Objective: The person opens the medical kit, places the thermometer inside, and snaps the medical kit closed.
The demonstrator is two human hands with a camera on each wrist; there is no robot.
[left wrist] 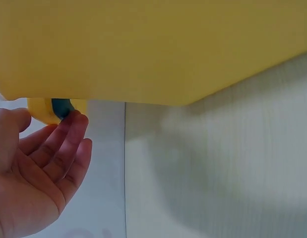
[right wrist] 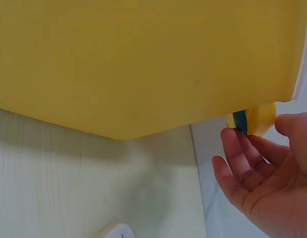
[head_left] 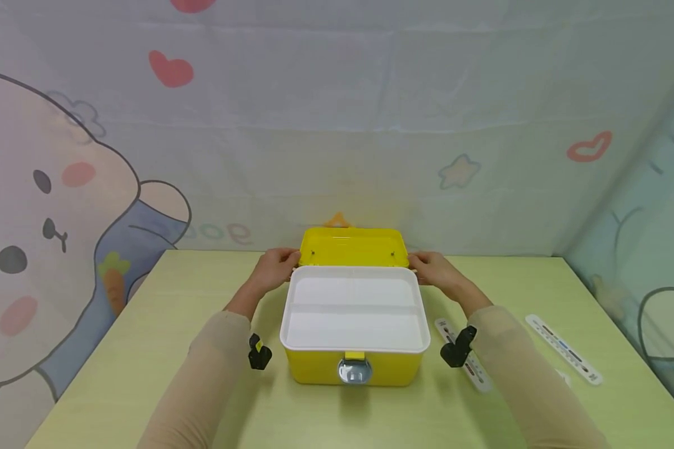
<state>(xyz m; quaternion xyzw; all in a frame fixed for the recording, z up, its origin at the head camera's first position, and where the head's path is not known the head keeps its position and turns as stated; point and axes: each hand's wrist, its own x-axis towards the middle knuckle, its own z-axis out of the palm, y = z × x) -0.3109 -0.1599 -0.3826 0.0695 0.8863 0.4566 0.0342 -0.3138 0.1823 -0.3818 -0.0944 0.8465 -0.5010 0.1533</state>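
Observation:
A yellow box (head_left: 314, 369) stands on the table with a white two-section tray (head_left: 354, 321) in its top and a clear latch (head_left: 354, 371) at the front. Its yellow lid (head_left: 352, 247) is swung back behind the tray. At the lid's left side, my left hand (head_left: 274, 270) pinches the edge between thumb and curled fingers. My right hand (head_left: 437, 272) holds the opposite side likewise. Both wrist views show a dark teal piece (left wrist: 61, 107) against the lid, by the fingertips. Box walls hide most of the lid there.
Two white strips with printed scales, thermometers by their look, lie on the right: one strip (head_left: 479, 373) partly under my right forearm, the other strip (head_left: 564, 349) farther right. A patterned cloth (head_left: 337, 125) hangs behind the table's back edge.

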